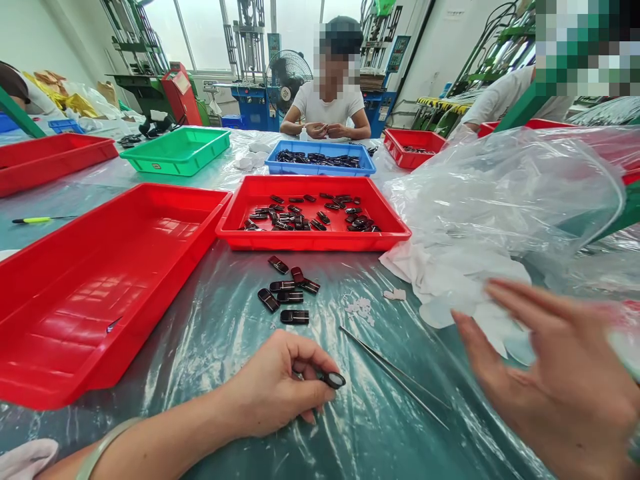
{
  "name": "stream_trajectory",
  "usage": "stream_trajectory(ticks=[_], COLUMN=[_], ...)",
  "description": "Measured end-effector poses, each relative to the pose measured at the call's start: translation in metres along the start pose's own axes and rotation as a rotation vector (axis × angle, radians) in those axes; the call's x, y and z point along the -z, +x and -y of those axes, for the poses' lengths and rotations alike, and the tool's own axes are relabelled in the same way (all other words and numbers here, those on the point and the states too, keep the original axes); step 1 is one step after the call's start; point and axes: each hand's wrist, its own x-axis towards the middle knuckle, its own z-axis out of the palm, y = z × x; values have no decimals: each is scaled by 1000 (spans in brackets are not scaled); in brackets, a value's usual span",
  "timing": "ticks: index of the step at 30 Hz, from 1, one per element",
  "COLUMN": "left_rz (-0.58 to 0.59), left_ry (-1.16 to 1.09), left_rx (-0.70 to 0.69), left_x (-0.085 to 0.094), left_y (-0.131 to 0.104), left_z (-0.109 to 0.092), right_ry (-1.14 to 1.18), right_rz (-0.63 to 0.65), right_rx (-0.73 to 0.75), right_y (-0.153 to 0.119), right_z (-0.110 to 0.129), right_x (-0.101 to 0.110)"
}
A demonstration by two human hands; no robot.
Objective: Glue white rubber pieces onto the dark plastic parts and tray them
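Note:
My left hand (285, 380) pinches a small black plastic part (334, 380) between thumb and fingers; a pale oval face shows at its end. To the right, my right hand (555, 367) is open, fingers stretched out and slightly blurred, by a pile of thin white sheets (480, 287). Metal tweezers (395, 377) lie on the plastic-covered table between my hands. Just beyond my left hand lie several glossy black parts (294, 317) in a loose group. Small white scraps (360, 309) rest to the right of them.
A red tray (315, 241) with many black parts stands ahead, and another red tray (100, 267) at left. Behind are a green tray (180, 157) and a blue tray (320, 168). Clear plastic bags (500, 180) spread at right. A person (327, 100) sits opposite, hands together.

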Motion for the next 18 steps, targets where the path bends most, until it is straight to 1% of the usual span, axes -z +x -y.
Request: stream_trajectory(ticks=[1,2,3,5,8,11,15,18], left_rz=[2,2,1,-1,2,-1,5,6], left_ry=[0,2,4,-1,-13,5,13,7], left_rx=[-1,-3,-4,-2,-6,-16,-33,-34], left_x=[0,-1,-1,-2,-2,-2,-1,-1], left_y=[0,0,0,0,-1,0,1,1], left_z=[1,1,1,2,1,0,-1,0], right_ry=[-7,28,56,56,-34,-121,-143,-65], right_rz=[26,78,140,250,403,499,524,483], right_rx=[133,226,276,318,318,289,252,248], right_y=[0,-1,-1,1,8,16,17,12], right_z=[5,8,11,13,16,21,27,29], right_x=[-1,-5,-11,-26,-46,-56,-56,-48])
